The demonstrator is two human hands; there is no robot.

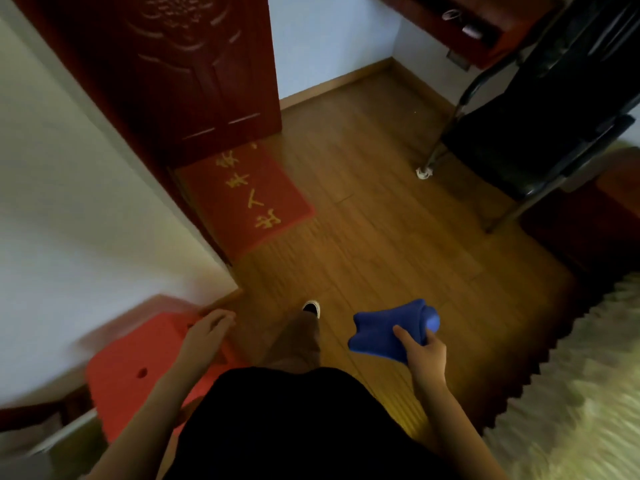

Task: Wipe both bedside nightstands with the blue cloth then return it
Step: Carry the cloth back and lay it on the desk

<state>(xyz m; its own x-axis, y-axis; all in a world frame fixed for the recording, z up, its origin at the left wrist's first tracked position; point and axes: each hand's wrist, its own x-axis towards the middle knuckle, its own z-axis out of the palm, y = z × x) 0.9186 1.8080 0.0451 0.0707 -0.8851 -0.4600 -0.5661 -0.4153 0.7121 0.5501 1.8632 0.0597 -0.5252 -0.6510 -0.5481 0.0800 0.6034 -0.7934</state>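
Note:
My right hand (424, 355) holds the blue cloth (384, 330) bunched up in front of me, above the wooden floor. The thumb lies on top of the cloth and the fingers are under it. My left hand (206, 332) hangs empty with loosely curled fingers over a red plastic stool (138, 365) at the lower left. No nightstand shows clearly in this view.
A dark red door (180, 71) stands ahead on the left with a red doormat (242, 199) at its foot. A black chair (540, 133) is at the right, a bed edge (571, 375) at lower right. My shoe (311, 308) is on the wooden floor (381, 220).

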